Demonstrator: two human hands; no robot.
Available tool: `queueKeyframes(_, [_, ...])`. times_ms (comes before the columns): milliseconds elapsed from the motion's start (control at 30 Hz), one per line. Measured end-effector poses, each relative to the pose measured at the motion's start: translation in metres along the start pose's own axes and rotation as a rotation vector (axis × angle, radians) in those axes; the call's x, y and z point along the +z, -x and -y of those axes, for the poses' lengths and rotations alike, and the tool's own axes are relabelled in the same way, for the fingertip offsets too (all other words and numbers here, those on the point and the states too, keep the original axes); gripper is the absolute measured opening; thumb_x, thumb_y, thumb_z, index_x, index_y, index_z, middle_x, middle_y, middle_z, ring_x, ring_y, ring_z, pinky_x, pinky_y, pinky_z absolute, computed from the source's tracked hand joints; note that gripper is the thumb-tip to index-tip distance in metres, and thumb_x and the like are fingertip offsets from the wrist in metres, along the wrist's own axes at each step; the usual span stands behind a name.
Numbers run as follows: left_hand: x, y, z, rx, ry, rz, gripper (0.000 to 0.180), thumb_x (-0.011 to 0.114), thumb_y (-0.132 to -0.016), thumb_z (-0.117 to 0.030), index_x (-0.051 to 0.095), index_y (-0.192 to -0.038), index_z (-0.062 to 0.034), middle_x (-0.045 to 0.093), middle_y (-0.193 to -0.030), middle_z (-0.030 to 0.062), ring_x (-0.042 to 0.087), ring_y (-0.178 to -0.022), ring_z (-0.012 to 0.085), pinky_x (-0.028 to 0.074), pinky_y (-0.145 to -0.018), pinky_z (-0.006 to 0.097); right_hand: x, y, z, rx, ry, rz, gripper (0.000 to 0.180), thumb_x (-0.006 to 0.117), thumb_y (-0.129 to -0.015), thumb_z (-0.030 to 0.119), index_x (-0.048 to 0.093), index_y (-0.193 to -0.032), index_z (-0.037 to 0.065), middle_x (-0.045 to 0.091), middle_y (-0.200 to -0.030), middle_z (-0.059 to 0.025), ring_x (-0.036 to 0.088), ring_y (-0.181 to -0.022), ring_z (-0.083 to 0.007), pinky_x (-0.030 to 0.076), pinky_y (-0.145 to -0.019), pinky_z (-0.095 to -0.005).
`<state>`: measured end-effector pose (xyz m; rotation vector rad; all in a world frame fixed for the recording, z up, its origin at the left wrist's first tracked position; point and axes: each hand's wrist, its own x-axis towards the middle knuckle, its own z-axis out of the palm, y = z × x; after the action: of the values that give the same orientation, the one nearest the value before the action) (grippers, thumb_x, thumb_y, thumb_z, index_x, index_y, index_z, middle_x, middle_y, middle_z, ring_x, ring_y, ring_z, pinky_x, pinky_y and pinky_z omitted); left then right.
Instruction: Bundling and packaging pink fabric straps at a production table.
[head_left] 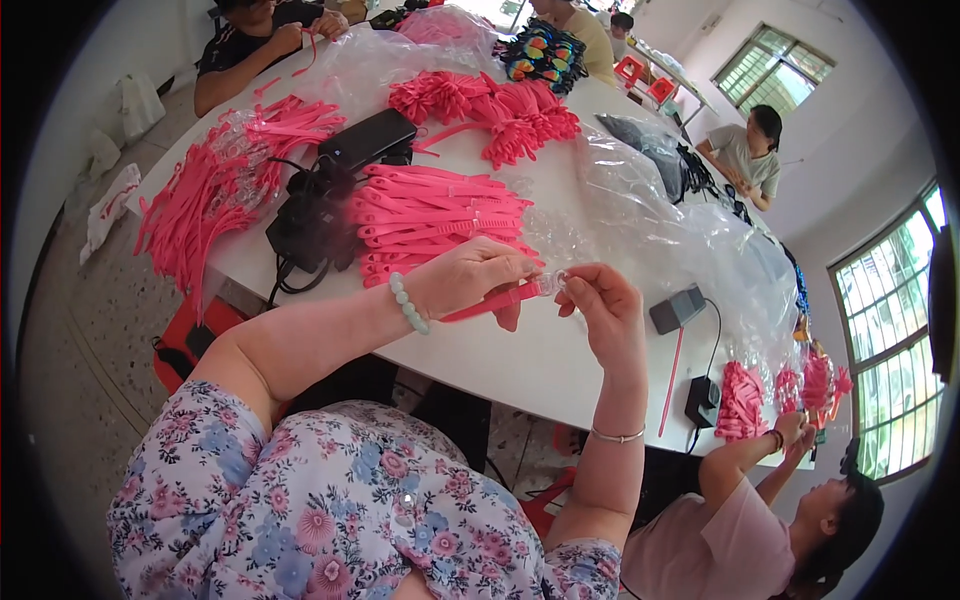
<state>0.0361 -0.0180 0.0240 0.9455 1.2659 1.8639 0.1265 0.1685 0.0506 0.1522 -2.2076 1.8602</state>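
My left hand (475, 283) is closed on a pink rubber strap (506, 298), whose end points to the right. At that end sits a small clear plastic piece (550, 284), pinched between thumb and fingers of my right hand (606, 308). The two hands are close together above the front of the white table (455, 347). Just beyond my left hand lies a neat stack of pink straps (430, 215). Several loose clear plastic pieces (556, 236) lie beyond my fingers. Whether the clear piece is fully threaded on the strap is too small to tell.
A heap of pink straps (215, 190) hangs over the left edge. Bundled straps (490, 105), a black case (367, 139) and dark cords lie farther back. A large clear plastic bag (690, 250) and a grey corded box (678, 310) are at right. Co-workers sit around.
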Motion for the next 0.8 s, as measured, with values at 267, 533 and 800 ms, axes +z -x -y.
queueKeyframes(267, [0.005, 0.012, -0.008, -0.128, 0.043, 0.087, 0.028, 0.041, -0.088, -0.013, 0.057, -0.095, 0.0083, 0.061, -0.071, 0.0134, 0.064, -0.062, 0.0227, 0.049, -0.058, 0.028, 0.006, 0.008, -0.007, 0.037, -0.024, 0.050, 0.016, 0.056, -0.088, 0.009, 0.058, -0.094, -0.005, 0.061, -0.078, -0.0061, 0.057, -0.068, -0.0123, 0.047, -0.063, -0.0248])
queueKeyframes(533, [-0.006, 0.009, -0.008, -0.143, 0.047, 0.180, 0.023, 0.051, -0.085, -0.009, 0.060, -0.098, 0.0074, 0.065, -0.087, 0.0162, 0.065, -0.075, 0.0207, 0.052, -0.068, 0.027, 0.005, -0.007, -0.025, 0.111, -0.269, 0.195, 0.019, 0.056, -0.088, 0.014, 0.058, -0.095, -0.004, 0.060, -0.082, -0.0068, 0.057, -0.071, -0.0139, 0.047, -0.061, -0.0255])
queueKeyframes(800, [-0.017, -0.004, 0.016, 0.008, -0.216, 0.062, 0.016, 0.052, -0.083, 0.000, 0.063, -0.092, 0.0057, 0.064, -0.079, 0.0084, 0.064, -0.073, 0.0143, 0.052, -0.068, 0.026, 0.004, -0.022, -0.036, 0.189, -0.261, 0.220, 0.021, 0.064, -0.083, 0.016, 0.058, -0.090, -0.003, 0.060, -0.077, -0.0052, 0.056, -0.064, -0.0112, 0.045, -0.054, -0.0231])
